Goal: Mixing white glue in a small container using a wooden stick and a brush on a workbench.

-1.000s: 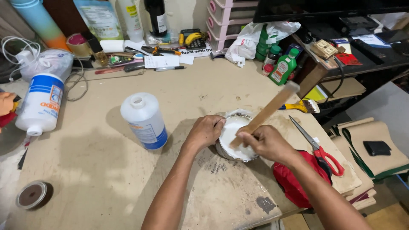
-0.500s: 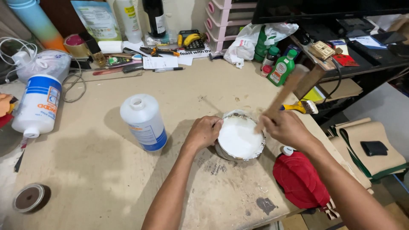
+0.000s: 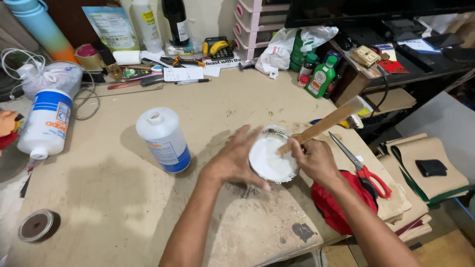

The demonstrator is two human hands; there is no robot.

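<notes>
Now left hand (image 3: 232,160) newly spread beside bowl (image 3: 273,159), right grip (image 3: 314,158) still around stick (image 3: 324,124).

A home craft workbench: scissors (image 3: 363,167), glue bottles (image 3: 163,140), stained worktop (image 3: 114,198), cluttered tools (image 3: 183,62).

A worn beige worktable (image 3: 118,198) (stained and scratched) fills the view. Behind it stands a pale wall (image 3: 217,15) with pink plastic drawers (image 3: 257,24). At right, a dark shelf (image 3: 425,59) stands above a grey floor (image 3: 445,121).
</notes>
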